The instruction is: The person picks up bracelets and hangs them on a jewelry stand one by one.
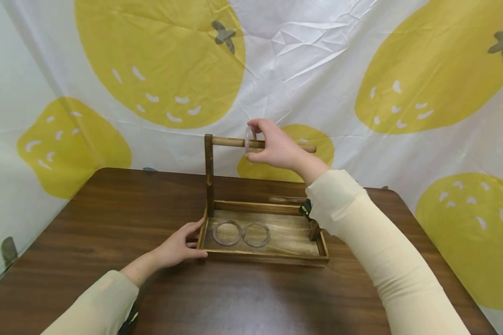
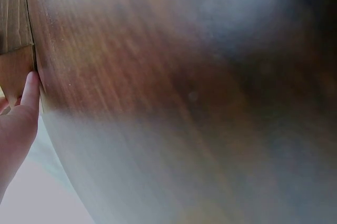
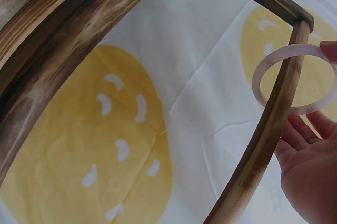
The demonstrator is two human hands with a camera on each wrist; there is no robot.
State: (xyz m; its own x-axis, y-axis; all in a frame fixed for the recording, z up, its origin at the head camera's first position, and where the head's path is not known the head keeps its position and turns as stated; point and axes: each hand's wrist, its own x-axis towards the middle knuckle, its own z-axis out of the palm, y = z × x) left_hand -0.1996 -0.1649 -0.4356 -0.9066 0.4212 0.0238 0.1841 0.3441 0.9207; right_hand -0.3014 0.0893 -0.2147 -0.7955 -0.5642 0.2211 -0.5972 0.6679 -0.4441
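Observation:
My right hand (image 1: 276, 146) pinches a pale translucent bangle (image 3: 260, 79) between thumb and fingers. The bangle is around the upper wooden rod (image 1: 228, 141) of a display stand, and the rod passes through its ring. At the rod's left end stands a tall post (image 1: 209, 177); its right end is free. My left hand (image 1: 178, 244) grips the left end of the stand's wooden tray (image 1: 268, 258), with the thumb along the front edge. Two similar bangles, a left one (image 1: 214, 237) and a right one (image 1: 269, 237), lie flat side by side in the tray.
A shorter, lower rod (image 1: 287, 200) juts leftward over the tray's back edge, from a short post (image 1: 314, 231) partly hidden by my right sleeve (image 1: 373, 242). The stand rests on a dark brown table (image 1: 109, 223). Behind hangs a white cloth (image 1: 302, 70) printed with yellow lemons.

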